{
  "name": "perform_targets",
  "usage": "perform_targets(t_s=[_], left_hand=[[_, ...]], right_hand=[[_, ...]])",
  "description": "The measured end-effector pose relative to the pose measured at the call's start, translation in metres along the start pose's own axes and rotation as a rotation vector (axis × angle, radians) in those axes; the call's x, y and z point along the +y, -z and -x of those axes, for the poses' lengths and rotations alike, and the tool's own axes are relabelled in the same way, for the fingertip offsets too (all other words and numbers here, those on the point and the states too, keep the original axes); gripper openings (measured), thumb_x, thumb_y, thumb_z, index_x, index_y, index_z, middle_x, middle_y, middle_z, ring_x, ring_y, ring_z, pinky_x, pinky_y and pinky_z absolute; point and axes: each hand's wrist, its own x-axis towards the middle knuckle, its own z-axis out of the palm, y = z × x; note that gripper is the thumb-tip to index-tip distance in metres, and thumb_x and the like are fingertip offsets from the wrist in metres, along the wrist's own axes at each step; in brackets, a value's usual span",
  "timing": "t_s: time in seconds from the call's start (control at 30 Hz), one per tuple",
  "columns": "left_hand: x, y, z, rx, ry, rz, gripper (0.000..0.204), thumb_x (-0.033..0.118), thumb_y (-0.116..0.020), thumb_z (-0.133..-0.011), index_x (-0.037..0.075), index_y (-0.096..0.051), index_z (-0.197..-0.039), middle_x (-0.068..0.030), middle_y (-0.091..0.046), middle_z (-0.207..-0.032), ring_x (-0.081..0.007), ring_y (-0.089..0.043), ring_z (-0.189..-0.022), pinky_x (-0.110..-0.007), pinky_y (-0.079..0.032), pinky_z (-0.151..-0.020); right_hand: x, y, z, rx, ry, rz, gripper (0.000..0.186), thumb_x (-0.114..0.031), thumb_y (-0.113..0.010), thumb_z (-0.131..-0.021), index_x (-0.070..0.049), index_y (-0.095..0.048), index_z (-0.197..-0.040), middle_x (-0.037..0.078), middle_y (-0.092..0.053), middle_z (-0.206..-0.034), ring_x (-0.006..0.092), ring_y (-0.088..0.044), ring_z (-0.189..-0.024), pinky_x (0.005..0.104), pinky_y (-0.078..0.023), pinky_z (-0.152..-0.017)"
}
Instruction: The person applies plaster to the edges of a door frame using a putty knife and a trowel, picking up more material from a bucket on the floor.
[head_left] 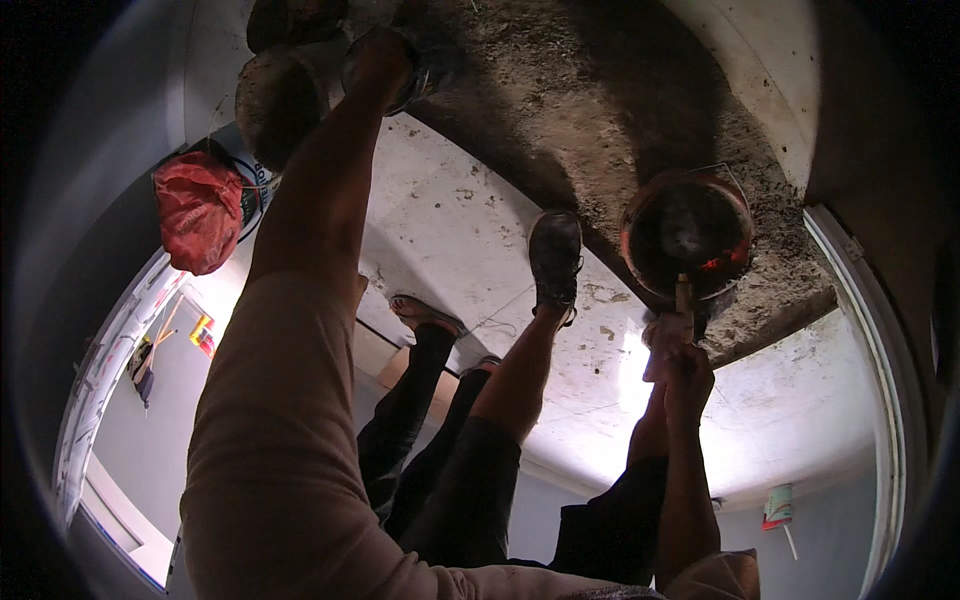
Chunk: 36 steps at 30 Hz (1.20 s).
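Note:
My left arm stretches far forward to the upper left. In deep shadow my left hand (380, 68) is at a dark round container (412, 92); its fingers are hidden. Low on the right, my right hand (688, 385) is closed round a tool with a pale, wood-coloured handle (683, 295). The handle end points away from me, at the near rim of a round bucket (738, 200). This bucket has a thin wire handle, a dark inside and an orange-red patch near its right wall. A pale flat piece (661, 352) shows beside my fingers.
Rough grey-brown rubble (560, 110) covers the ground ahead, beside a pale, stained slab (430, 190). My black shoe (556, 260) stands on the slab. Another person's sandalled foot (425, 313) is nearby. Leftward are a red bag (200, 212) and a dirty round container (278, 110).

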Motion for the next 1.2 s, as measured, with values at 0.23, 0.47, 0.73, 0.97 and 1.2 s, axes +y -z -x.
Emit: perform_targets(t_s=[0.23,0.47,0.73,0.97,1.2], left_hand=[[0.004,0.042,0.024,0.052,-0.247,-0.276,0.043,0.035,-0.053,-0.097,0.003,-0.067,-0.123,-0.0272,-0.061,-0.13,-0.0423,-0.054,-0.128,-0.055,-0.048,-0.102],[-0.037,0.046,0.04,0.349,-0.239,-0.074,0.039,0.036,-0.055,-0.095,0.004,-0.069,-0.112,-0.0268,-0.064,-0.122,-0.0467,-0.058,-0.118,-0.053,-0.051,-0.096],[0.002,0.061,0.062,0.189,-0.206,0.143,0.034,0.033,-0.064,-0.091,0.003,-0.07,-0.107,-0.023,-0.064,-0.119,-0.0406,-0.063,-0.111,-0.052,-0.053,-0.088],[0.018,-0.048,0.102,0.448,0.16,0.192,0.078,0.052,-0.071,-0.087,0.021,-0.041,-0.151,-0.023,-0.028,-0.158,-0.0474,-0.04,-0.136,-0.071,-0.043,-0.095],[0.029,-0.01,0.037,0.175,0.059,0.185,0.052,0.043,-0.061,-0.093,0.011,-0.058,-0.135,-0.0247,-0.056,-0.137,-0.0404,-0.053,-0.128,-0.057,-0.039,-0.108]], right_hand=[[-0.092,0.044,0.019,0.107,-0.058,-0.111,0.029,-0.028,-0.069,-0.096,0.001,-0.063,-0.101,0.008,-0.067,-0.092,0.0178,-0.062,-0.083,0.0336,-0.052,-0.075],[-0.087,0.053,-0.007,0.051,0.23,-0.063,0.03,-0.027,-0.069,-0.097,0.0,-0.062,-0.106,0.004,-0.063,-0.088,0.0103,-0.056,-0.079,0.0295,-0.049,-0.068],[-0.034,0.029,-0.001,-0.016,0.014,-0.216,0.034,-0.032,-0.071,-0.095,0.001,-0.065,-0.102,0.01,-0.069,-0.091,0.0163,-0.063,-0.081,0.033,-0.053,-0.071],[-0.023,-0.021,-0.022,-0.026,-0.008,-0.057,0.038,-0.026,-0.069,-0.096,0.002,-0.065,-0.121,0.014,-0.071,-0.105,0.016,-0.064,-0.093,0.0328,-0.053,-0.083],[-0.025,-0.005,-0.017,-0.027,-0.04,0.045,0.027,-0.026,-0.066,-0.095,-0.001,-0.067,-0.106,0.007,-0.067,-0.091,0.015,-0.062,-0.08,0.0314,-0.051,-0.071]])
